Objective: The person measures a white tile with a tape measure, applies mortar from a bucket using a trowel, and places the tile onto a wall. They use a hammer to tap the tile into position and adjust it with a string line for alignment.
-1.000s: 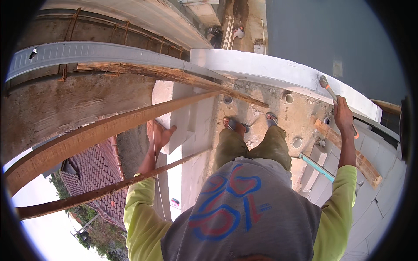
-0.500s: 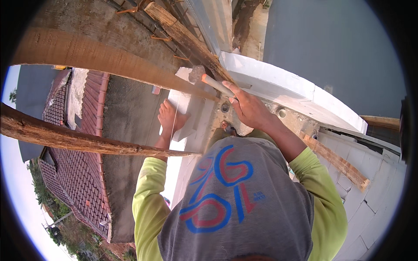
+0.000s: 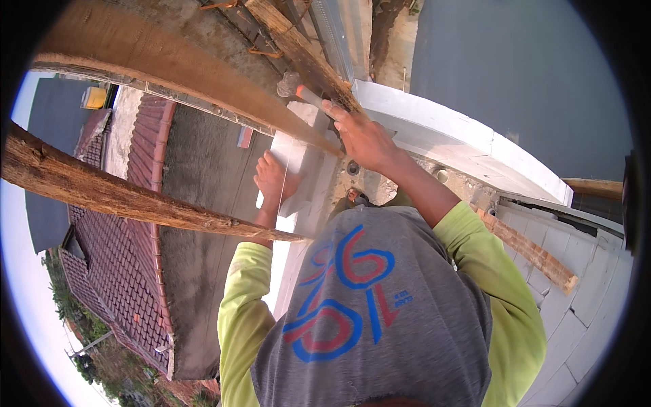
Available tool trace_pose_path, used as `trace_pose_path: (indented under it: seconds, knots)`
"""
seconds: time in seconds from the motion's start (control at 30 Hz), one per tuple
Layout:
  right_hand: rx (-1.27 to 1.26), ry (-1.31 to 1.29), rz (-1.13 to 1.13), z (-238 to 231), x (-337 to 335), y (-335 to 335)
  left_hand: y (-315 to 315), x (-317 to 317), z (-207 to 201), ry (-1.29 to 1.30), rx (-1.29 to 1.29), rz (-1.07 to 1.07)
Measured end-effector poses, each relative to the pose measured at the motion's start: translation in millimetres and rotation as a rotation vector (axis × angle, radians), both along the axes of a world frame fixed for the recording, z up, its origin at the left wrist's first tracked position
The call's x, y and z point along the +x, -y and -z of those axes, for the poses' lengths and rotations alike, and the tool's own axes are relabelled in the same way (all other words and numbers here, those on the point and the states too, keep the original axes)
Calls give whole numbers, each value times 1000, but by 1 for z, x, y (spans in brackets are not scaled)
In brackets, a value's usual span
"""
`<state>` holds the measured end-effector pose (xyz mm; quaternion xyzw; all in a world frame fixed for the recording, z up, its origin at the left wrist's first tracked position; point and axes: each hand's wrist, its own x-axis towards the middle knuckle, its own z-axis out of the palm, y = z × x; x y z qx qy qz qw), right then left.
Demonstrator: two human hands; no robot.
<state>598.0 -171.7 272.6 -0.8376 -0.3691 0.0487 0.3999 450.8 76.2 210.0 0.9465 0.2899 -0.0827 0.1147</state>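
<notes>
My right hand (image 3: 366, 139) is closed around the handle of a mallet (image 3: 288, 84). The mallet has a rounded, dusty grey head and a pale handle with an orange band by the head. Its head is held just past the far end of a white masonry block (image 3: 296, 146) on top of the wall. My left hand (image 3: 277, 179) grips the outer side of that block, with its fingers at the left edge. A thin white string runs across the block close to these fingers. A wooden plank (image 3: 203, 78) partly covers the block's far end.
A rough wooden pole (image 3: 135, 197) slants in from the left, over my left forearm. Timber (image 3: 298, 47) and steel bars lie ahead. A curved white block wall (image 3: 434, 129) stands at right, near a short wood strip (image 3: 532, 251). Tiled roofs (image 3: 122, 271) lie below left.
My right hand has moved up and to the left with the mallet, its head now farther out beyond the block. My left hand stays on the block, while the view has shifted slightly.
</notes>
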Motion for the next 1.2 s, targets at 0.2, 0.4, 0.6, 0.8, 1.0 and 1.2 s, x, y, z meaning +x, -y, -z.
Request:
trace_pose_path:
  seconds: [0.2, 0.4, 0.6, 0.8, 1.0, 1.2]
  knots:
    - [-428, -55, -69, 30, 11, 5, 4, 9, 2, -10, -17, -4]
    - [-102, 16, 26, 5, -1, -1, 5, 3, 4, 47, -4, 6]
    - [-338, -64, -42, 35, 11, 1, 9, 11, 3, 27, -29, -32]
    - [-148, 60, -9, 38, -2, -1, 9, 13, 3, 25, -56, -29]
    - [-322, -70, -29, 25, -4, 0, 9, -1, 21, -16, -57, -55]
    - [-42, 68, 38, 35, -33, 18, 6, -6, 23, 7, -37, -30]
